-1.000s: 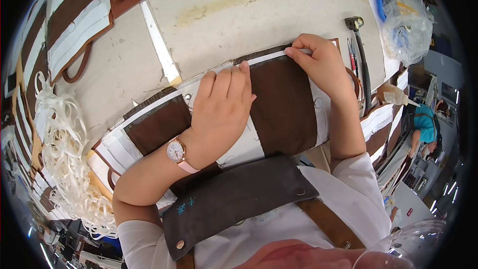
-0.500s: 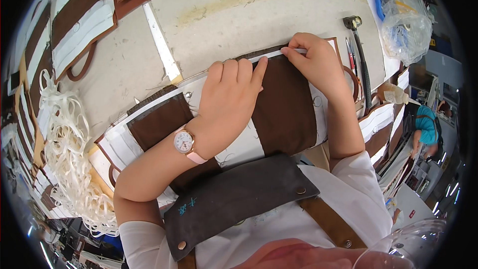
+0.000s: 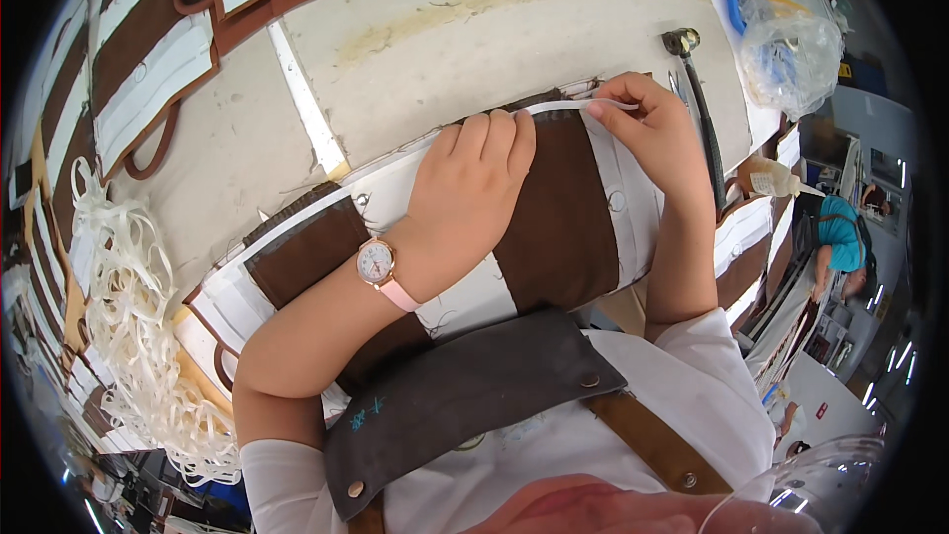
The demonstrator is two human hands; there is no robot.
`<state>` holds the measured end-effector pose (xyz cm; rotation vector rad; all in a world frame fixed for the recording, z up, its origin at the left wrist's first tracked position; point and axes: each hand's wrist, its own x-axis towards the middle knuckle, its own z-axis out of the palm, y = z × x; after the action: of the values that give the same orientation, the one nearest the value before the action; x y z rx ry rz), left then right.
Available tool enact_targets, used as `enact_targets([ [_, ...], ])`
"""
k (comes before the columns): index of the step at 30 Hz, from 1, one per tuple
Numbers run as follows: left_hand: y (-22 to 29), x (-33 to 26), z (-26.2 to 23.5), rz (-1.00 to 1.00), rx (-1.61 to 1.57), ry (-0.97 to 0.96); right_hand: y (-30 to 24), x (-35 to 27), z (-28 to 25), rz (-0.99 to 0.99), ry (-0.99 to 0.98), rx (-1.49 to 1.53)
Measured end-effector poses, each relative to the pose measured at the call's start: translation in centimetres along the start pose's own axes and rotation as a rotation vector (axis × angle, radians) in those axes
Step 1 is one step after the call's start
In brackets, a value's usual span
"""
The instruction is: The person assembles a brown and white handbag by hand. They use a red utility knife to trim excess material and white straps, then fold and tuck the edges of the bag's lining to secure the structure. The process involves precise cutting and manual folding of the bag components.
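A panel of brown and white striped fabric lies before me, with a narrow white strip along its far edge. My left hand, with a watch on its wrist, rests on the panel. Its fingers are bent close together, with their tips holding the strip against the edge; the thumb is hidden. Farther right, my right hand pinches the strip between thumb and forefinger. Between the two hands the strip runs near the edge, and its right end is lifted off the fabric.
A hammer lies right of the panel, near a squeeze bottle and a clear plastic bag. Loose white strips are heaped at the left. More striped pieces lie at the far left. Another person is at far right.
My right hand has moved outward to the right, drawing the strip's end up off the edge. My left forefinger, stretched out before, is now bent beside the other fingers.
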<state>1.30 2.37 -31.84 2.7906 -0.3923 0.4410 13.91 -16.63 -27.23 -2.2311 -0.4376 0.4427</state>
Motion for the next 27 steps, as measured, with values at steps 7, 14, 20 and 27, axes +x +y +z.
enact_targets([
  [7,-0.4,0.0,0.1,-0.002,-0.088,0.008,0.0,0.8,0.5,-0.019,0.019,-0.139],
  [14,-0.8,0.3,-0.3,-0.009,-0.163,-0.017,0.2,1.2,1.2,-0.038,0.063,-0.247],
  [20,-0.6,1.2,-0.5,-0.035,-0.148,-0.067,0.4,1.4,1.7,-0.130,0.090,-0.340],
  [27,-0.1,1.6,0.1,-0.052,-0.081,-0.074,1.3,0.7,-0.3,0.054,0.162,-0.277],
])
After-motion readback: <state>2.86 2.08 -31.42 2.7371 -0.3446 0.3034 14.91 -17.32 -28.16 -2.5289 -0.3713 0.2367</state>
